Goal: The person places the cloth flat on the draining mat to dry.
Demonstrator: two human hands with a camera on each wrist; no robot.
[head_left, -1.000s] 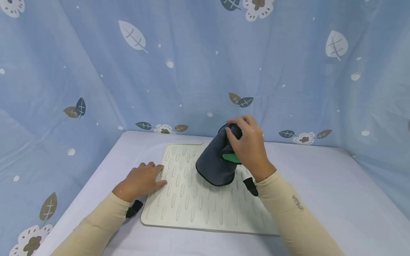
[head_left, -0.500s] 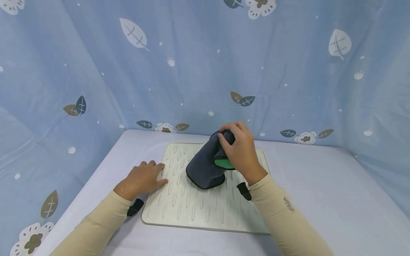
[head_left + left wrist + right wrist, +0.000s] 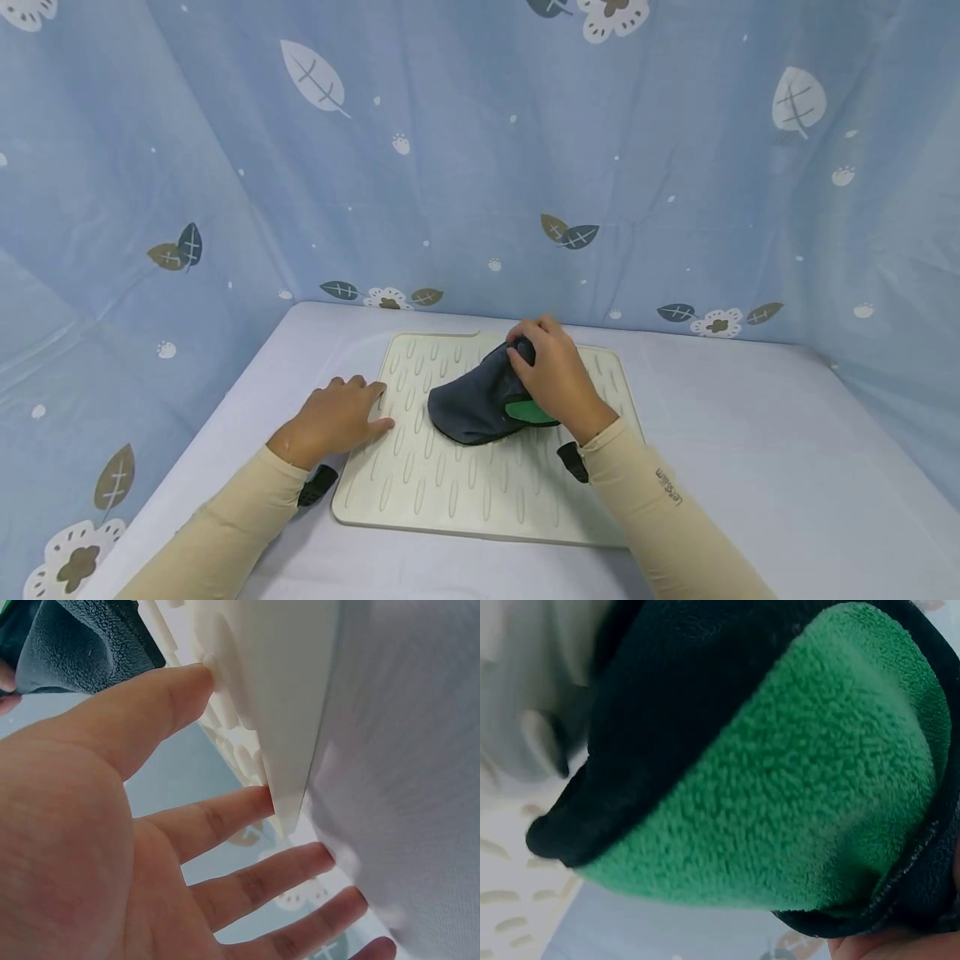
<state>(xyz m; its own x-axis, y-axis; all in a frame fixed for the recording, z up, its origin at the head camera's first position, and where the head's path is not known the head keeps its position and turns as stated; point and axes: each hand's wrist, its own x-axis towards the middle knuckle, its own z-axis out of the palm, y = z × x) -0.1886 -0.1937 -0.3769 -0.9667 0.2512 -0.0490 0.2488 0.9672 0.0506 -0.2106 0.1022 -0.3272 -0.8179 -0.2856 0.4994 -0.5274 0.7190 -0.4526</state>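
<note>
My right hand (image 3: 551,371) grips a folded cleaning cloth (image 3: 468,407), dark grey-blue on one side and green on the other, with black edging. Its loose lower part bends against the pale ribbed mat (image 3: 450,500). Close up in the right wrist view, the fluffy green side of the cloth (image 3: 780,787) fills the middle. My left hand (image 3: 333,421) lies at the mat's left edge, fingers spread. In the left wrist view, the thumb and forefinger of the left hand (image 3: 150,810) touch the mat (image 3: 281,690), while the other fingers reach the white tabletop.
A white-covered table (image 3: 750,450) extends around the mat. Blue curtain (image 3: 480,150) with leaf and flower prints hangs behind and at both sides. A black wrist device (image 3: 318,486) sits under the left wrist.
My right hand has come left and down with the cloth, whose lower part now bends over against the mat. My left hand has kept its place.
</note>
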